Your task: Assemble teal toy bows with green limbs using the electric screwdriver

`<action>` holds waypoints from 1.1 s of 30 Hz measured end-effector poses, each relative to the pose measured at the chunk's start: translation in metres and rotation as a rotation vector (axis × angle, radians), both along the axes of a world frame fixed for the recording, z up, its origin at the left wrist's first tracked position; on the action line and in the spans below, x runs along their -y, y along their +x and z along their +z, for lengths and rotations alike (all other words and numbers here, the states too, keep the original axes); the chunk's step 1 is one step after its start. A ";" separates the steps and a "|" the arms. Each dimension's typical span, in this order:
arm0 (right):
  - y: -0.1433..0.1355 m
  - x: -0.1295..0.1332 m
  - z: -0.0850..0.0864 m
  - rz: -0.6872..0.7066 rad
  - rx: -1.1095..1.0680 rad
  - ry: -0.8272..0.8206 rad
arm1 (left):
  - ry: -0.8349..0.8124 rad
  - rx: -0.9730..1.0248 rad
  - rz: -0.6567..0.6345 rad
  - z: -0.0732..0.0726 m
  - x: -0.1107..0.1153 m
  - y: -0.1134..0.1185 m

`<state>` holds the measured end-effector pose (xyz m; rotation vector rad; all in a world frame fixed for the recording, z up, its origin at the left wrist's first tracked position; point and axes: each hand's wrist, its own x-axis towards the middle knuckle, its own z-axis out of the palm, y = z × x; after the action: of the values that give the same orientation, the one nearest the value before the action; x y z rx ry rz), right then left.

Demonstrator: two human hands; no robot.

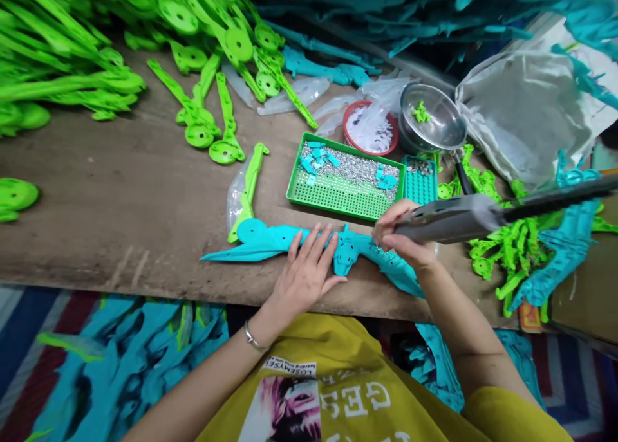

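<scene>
A long turquoise plastic part, shaped like a toy bow limb [270, 239], lies across the front of the table. My left hand [309, 271] rests flat on its middle, fingers stretched out. At the part's right half, my right hand [408, 239] is closed around the front of a grey electric screwdriver [449, 220], which slants away to the right. Its tip is hidden at my fingers, so I cannot tell whether it touches a screw. A lime green arm with a clear plastic piece [248, 191] lies against the part's left end.
Behind the part sits a green tray [333, 197] of screws and small turquoise pieces. Nearby are a small teal tray [420, 188], a red basket [348, 121] of white pieces and a metal bowl [441, 123]. Green parts [58, 82] pile up left, turquoise parts [410, 11] at the back.
</scene>
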<state>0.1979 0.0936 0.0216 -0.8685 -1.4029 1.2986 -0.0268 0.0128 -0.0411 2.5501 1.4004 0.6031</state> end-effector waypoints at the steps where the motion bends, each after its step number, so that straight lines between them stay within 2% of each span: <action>1: -0.003 -0.009 0.004 -0.039 -0.040 0.056 | 0.006 -0.004 -0.001 0.000 0.000 0.000; 4: -0.013 -0.038 0.006 -0.278 -0.119 0.215 | 0.040 -0.006 0.006 -0.001 -0.001 0.001; 6: -0.017 -0.056 -0.001 -0.409 -0.095 0.243 | 0.053 0.002 0.018 -0.002 -0.001 0.000; 8: -0.019 -0.068 -0.011 -0.473 -0.024 0.230 | 0.054 0.014 0.024 -0.003 0.000 0.000; 11: -0.018 -0.078 -0.023 -0.503 0.062 0.198 | 0.036 0.037 0.020 -0.004 0.000 0.000; 14: -0.017 -0.081 -0.029 -0.508 0.069 0.184 | 0.016 0.052 0.015 -0.004 -0.001 0.000; 18: -0.018 -0.084 -0.029 -0.481 0.056 0.164 | 0.038 0.046 0.017 -0.004 -0.001 0.000; 21: -0.019 -0.085 -0.022 -0.456 0.019 0.169 | 0.051 0.044 0.018 -0.004 -0.001 0.000; 26: -0.028 -0.063 0.008 -0.467 -0.077 0.175 | 0.023 0.075 0.012 -0.005 -0.001 0.001; 29: -0.038 -0.032 0.024 -0.356 -0.150 0.143 | 0.010 0.091 0.010 -0.007 0.000 0.001; 33: -0.051 0.003 0.023 -0.172 -0.134 0.100 | 0.005 0.102 0.011 -0.008 0.001 0.001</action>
<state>0.1470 0.0903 0.0442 -0.8013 -1.2484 1.1256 -0.0255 0.0119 -0.0491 2.4791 1.3808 0.7285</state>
